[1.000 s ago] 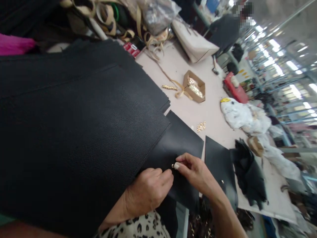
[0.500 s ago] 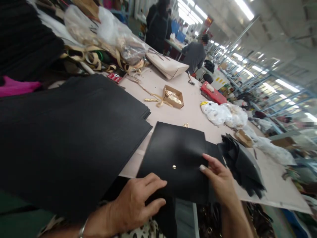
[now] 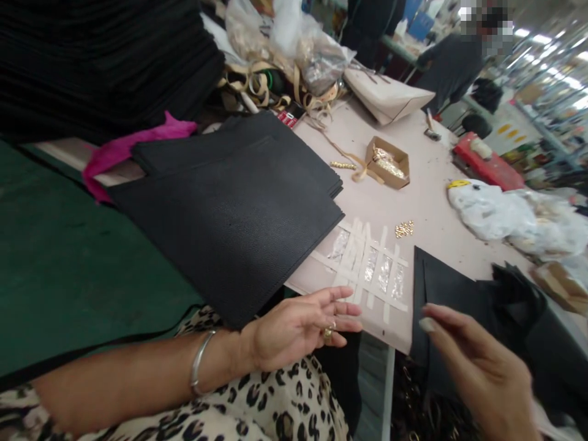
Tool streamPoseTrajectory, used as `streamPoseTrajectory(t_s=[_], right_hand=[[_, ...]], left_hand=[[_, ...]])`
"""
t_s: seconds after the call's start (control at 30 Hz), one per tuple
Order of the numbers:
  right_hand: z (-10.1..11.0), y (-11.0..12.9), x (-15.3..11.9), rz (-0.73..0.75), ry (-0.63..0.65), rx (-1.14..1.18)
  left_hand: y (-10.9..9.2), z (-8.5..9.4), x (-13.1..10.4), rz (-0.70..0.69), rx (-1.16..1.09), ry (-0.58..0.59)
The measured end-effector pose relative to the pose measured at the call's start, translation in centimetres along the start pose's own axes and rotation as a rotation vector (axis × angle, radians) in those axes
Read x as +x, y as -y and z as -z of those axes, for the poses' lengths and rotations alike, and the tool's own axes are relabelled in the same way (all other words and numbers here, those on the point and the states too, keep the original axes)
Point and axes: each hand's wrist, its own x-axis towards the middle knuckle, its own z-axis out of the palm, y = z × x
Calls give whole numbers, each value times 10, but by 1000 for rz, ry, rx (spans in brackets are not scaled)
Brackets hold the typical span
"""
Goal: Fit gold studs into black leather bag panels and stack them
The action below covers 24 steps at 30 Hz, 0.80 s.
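Observation:
My left hand [image 3: 303, 324] is palm up with its fingers spread and nothing in it, at the table's front edge beside the taped patch [image 3: 367, 266]. My right hand [image 3: 482, 367] has thumb and forefinger drawn together at the near part of a black panel [image 3: 448, 275]; whether the fingertips grip it is hard to make out. To the left lies a large stack of black sheets [image 3: 239, 214], overhanging the front edge. A small heap of gold pieces [image 3: 404, 229] sits beyond the taped patch.
An open cardboard box [image 3: 388, 162] of gold parts stands farther back. Plastic bags [image 3: 487, 211], a red case [image 3: 489, 162] and a pale bag [image 3: 388, 95] lie around it. Crumpled black pieces [image 3: 528, 312] are at the right. People are beyond the table.
The black panel with the gold stud has left the middle, baring the taped patch; a black panel now lies at my right hand. My left hand has turned palm up. The view has shifted left.

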Motion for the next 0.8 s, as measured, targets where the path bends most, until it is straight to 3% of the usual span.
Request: streamPoseTrajectory(t_s=[0.1,0.23,0.37,0.57,0.8], right_hand=[[-47,58,-14,370,291,61],[-71,89,-14,557,474,42],[-77,94,-10,637,524,-31],[-78,101,-9,650,555,-101],[-76,109,4,983,425,-72]], left_hand=[[3,-1,-2,-7,-372,-24],[5,0,-4,10,-741,-104],[6,1,-7,3,-808,-143],[8,-2,-14,-46,-727,-212],[1,-11,-25,-94,-810,-251]])
